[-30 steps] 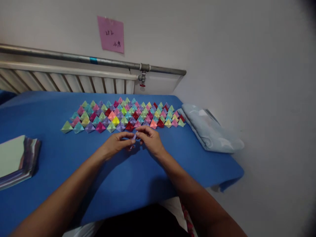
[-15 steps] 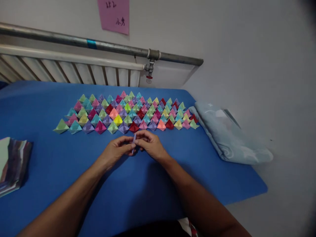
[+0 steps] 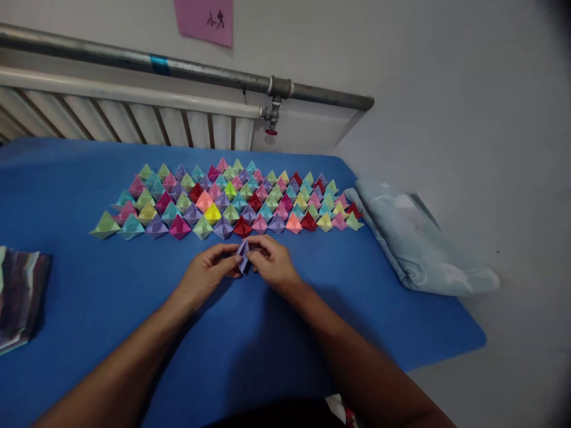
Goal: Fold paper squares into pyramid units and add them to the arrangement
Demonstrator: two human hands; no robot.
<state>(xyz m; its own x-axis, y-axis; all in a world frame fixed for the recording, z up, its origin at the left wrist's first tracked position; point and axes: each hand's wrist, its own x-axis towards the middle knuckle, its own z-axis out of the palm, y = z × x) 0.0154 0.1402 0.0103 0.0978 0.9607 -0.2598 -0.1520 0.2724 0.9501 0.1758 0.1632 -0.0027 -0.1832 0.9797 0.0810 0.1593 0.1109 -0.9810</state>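
Between my two hands is a small folded purple paper (image 3: 243,257), pinched from both sides, with a dark opening showing along its middle. My left hand (image 3: 214,266) grips its left side between thumb and fingers. On the right side, my right hand (image 3: 273,261) holds it the same way, its index finger over the top. Just beyond my hands, several rows of small folded paper boats in many colours stand on the blue surface, a red one (image 3: 243,227) being among the nearest.
The blue tabletop (image 3: 134,279) runs up to a white radiator and metal pipe (image 3: 214,74). A stack of papers (image 3: 22,297) lies at the left edge. Folded grey-blue cloth (image 3: 419,244) sits on the right by the wall. A pink note (image 3: 205,21) hangs above.
The purple paper, earlier seen as a thin edge, now appears wider and opened out between my fingers. The view has shifted slightly; both hands stay in nearly the same place.
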